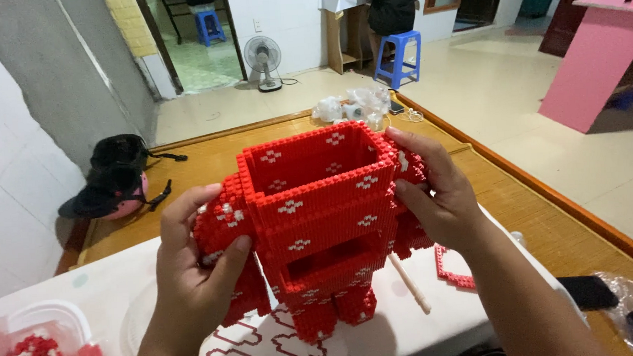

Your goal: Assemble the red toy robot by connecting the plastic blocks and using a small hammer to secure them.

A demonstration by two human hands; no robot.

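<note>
I see 2 hands grasping a red brick model (318, 220) above a white table (423, 330): left hand (196, 265) clasps its left side, right hand (434, 194) its right.

left hand (192, 265) and right hand (434, 194) raised — fingers curled inward, palms facing

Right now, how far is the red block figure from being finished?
Done, as it looks: the red block figure has legs, arms, a body with white dots and a walled head. In hand: the left hand grips one arm and the right hand the other side. Left: the head is open on top, and loose pieces wait in the clear tub.
</note>
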